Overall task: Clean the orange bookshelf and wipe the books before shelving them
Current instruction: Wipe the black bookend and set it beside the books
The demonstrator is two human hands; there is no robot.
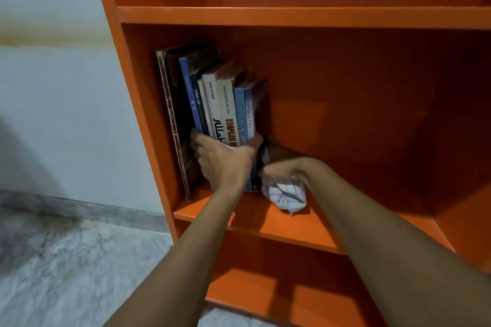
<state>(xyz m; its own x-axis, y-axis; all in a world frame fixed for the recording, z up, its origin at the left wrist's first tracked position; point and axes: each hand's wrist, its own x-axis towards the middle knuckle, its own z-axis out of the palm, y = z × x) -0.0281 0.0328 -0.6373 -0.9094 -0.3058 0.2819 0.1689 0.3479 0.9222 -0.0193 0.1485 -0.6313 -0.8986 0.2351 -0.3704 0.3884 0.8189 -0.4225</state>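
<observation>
Left hand (225, 164) clamps across the lower spines of the upright books (225, 103), stiff and probably heavy as a bunch, so squeeze low; right hand (287, 170) clutches the soft crumpled cloth (285, 195).

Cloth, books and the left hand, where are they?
cloth (285, 196): head view, on its crumpled white middle.
books (212, 103): head view, on a white spine.
left hand (225, 164): head view, on the back of the hand.
</observation>
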